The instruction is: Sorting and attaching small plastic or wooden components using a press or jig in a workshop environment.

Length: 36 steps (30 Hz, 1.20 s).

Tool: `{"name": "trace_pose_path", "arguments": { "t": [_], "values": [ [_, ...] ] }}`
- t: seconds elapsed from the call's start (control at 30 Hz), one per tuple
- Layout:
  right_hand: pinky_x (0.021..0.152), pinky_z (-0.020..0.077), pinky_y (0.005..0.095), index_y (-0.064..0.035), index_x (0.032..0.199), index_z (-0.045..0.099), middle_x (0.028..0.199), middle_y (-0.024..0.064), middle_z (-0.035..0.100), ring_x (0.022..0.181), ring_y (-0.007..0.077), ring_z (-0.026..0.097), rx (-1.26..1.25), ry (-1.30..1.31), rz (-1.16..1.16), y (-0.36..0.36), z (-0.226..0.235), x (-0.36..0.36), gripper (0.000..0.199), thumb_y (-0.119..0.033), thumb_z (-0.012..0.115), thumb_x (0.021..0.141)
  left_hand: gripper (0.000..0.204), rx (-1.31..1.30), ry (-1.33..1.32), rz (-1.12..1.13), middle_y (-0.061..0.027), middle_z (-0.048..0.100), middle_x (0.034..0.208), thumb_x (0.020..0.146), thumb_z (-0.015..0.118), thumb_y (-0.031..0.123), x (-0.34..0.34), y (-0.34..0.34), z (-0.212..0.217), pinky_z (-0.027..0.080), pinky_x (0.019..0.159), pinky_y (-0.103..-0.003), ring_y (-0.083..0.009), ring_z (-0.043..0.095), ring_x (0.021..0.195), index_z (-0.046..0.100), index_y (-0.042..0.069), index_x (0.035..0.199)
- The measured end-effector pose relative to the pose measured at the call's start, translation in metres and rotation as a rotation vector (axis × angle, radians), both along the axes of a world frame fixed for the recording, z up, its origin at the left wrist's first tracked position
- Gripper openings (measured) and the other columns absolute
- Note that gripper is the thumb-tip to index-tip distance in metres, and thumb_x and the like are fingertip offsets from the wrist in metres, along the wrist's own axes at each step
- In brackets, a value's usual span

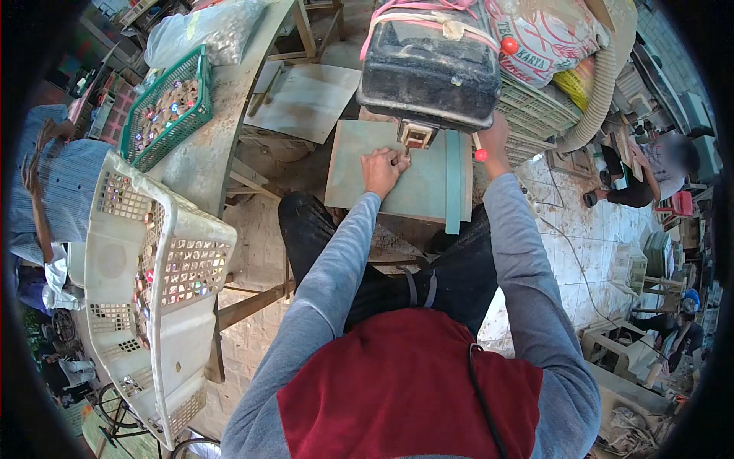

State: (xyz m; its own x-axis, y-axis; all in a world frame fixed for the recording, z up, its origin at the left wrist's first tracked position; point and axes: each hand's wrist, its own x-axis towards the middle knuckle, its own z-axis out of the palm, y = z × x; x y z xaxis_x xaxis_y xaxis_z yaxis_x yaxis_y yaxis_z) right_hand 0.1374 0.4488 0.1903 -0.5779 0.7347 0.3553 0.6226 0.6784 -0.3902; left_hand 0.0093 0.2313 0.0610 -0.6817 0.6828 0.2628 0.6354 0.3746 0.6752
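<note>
**Drill station: left grip at the spindle, right grip partly hidden**

Work board sits flat right below the drill head; a green strip runs along the board's right part. Spindle end hangs from the drill head's near side, over the board.

Left grip rests on the board just below the drill head: fingers curled, tips nearly together beside the spindle end. Can't tell if a small piece is pinched there. Right grip is at the drill head's right edge, just beside a red lever knob; fingers go behind the housing, so can't tell how closed it is or what it has hold of.

My read: step in hand is placing or steadying a small part for drilling. Next move likely calls for a steady left, fingertips clear of the spindle line, and a smooth lever feed from the right.

Containers: green basket, on the desk left of the drill head, holds many small brownish pieces, some with coloured spots. Clear bag beyond it, also left of the drill head, looks full of similar bits. Cream crate, lower left of the drill head, has more. Printed sack, right of the drill head: contents hidden.
</note>
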Motion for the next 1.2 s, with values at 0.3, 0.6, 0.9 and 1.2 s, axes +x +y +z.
{"name": "trace_pose_path", "arguments": {
  "t": [0.3, 0.6, 0.9, 1.2],
  "values": [
    [0.067, 0.0543, 0.0509, -0.0337, 0.126, 0.064, 0.081, 0.0193, 0.07, 0.076, 0.0398, 0.069, 0.182, 0.165, -0.074, 0.01, -0.008, -0.015, 0.035, -0.035, 0.061, 0.091, 0.028, 0.021, 0.049, 0.009, -0.0047, 0.065, 0.079, 0.076, 0.079, 0.035, 0.001, -0.001, 0.0, 0.038, 0.08, -0.042, -0.0256, 0.061, 0.084, 0.075, 0.008, 0.083],
    [0.054, 0.0473, 0.0383, -0.0074, 0.091, 0.072, 0.063, 0.0145, 0.061, 0.057, 0.026, 0.063, -0.359, -0.058, 0.307, -0.036, 0.008, 0.056, 0.028, -0.034, 0.065, 0.091, 0.029, -0.056, 0.032, 0.023, -0.0028, 0.065, 0.084, 0.076, 0.077, 0.036, 0.002, -0.002, 0.003, 0.037, 0.083, -0.041, -0.0237, 0.061, 0.091, 0.078, 0.015, 0.095],
    [0.041, 0.0277, 0.0272, -0.0053, 0.096, 0.068, 0.053, -0.0031, 0.035, 0.042, 0.009, 0.034, -1.309, 0.714, -0.012, -0.124, -0.017, 0.16, 0.039, -0.042, 0.056, 0.1, 0.022, 0.086, -0.037, 0.274, -0.0193, 0.066, 0.086, 0.084, 0.067, 0.029, 0.026, -0.037, 0.003, 0.048, 0.073, -0.051, -0.0392, 0.063, 0.08, 0.075, 0.009, 0.082],
    [0.041, 0.0281, 0.0271, -0.0072, 0.102, 0.068, 0.055, -0.0036, 0.041, 0.042, 0.0089, 0.037, -1.436, 0.727, -0.149, -0.141, -0.057, 0.201, 0.035, -0.041, 0.061, 0.098, 0.024, 1.448, -1.207, 0.073, 0.0004, 0.064, 0.106, 0.092, 0.07, 0.024, -0.072, -0.102, 0.141, 0.047, 0.08, -0.017, -0.0092, 0.059, 0.098, 0.064, 0.009, 0.111]
  ]
}}
